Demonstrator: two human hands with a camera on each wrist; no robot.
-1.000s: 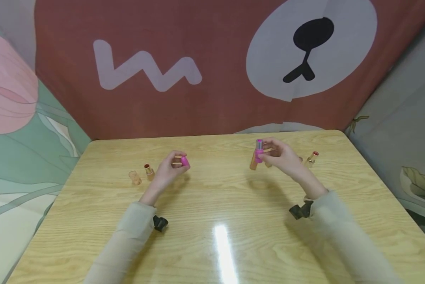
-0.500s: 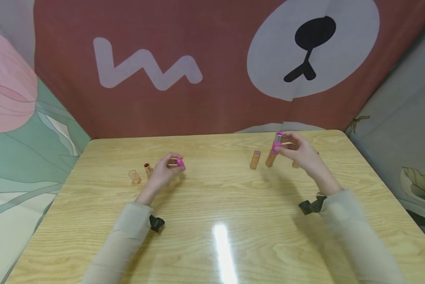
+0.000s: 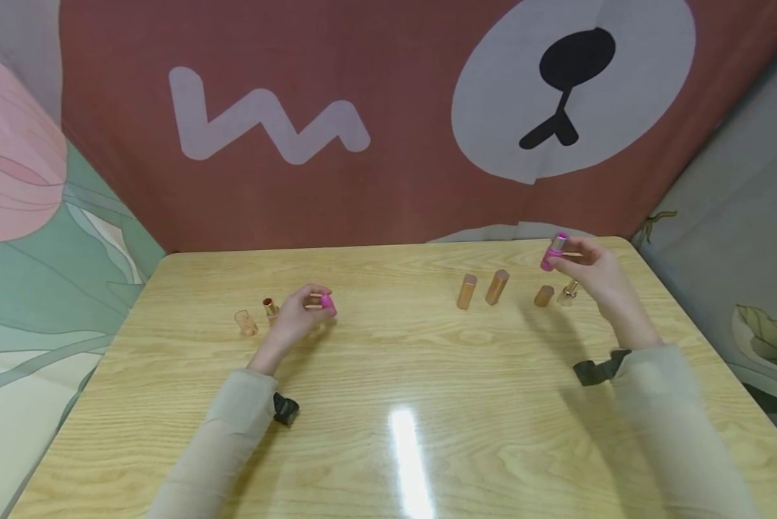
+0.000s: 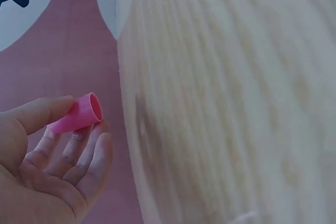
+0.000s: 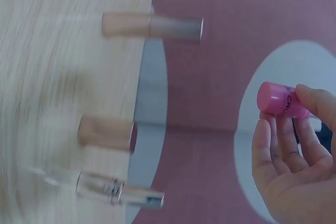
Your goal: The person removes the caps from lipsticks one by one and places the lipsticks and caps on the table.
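Observation:
My left hand (image 3: pixel 295 316) pinches a bright pink lipstick cap (image 3: pixel 328 304) above the table's left half. The left wrist view shows the hollow cap (image 4: pixel 79 115) between thumb and fingers, its open end facing right. Raised over the table's back right, my right hand (image 3: pixel 601 280) pinches an uncapped pink lipstick (image 3: pixel 553 255) with a silver collar at its top. Dark lettering shows on the lipstick's pink base (image 5: pixel 278 98) in the right wrist view. Below that hand stand a clear-based gold lipstick (image 3: pixel 567 293) and a short brown-gold cap (image 3: pixel 544 296).
Two gold lipstick tubes (image 3: pixel 466 292) stand upright right of centre on the wooden table (image 3: pixel 362 375). At the left are an uncapped gold lipstick (image 3: pixel 269 308), partly behind my left hand, and a clear peach cap (image 3: pixel 246 324). A printed cloth (image 3: pixel 401 180) hangs behind the table.
My right hand has carried the pink lipstick to the right, past the gold tubes, uncovering the short cap. The left hand, with the pink cap, has shifted slightly left and down.

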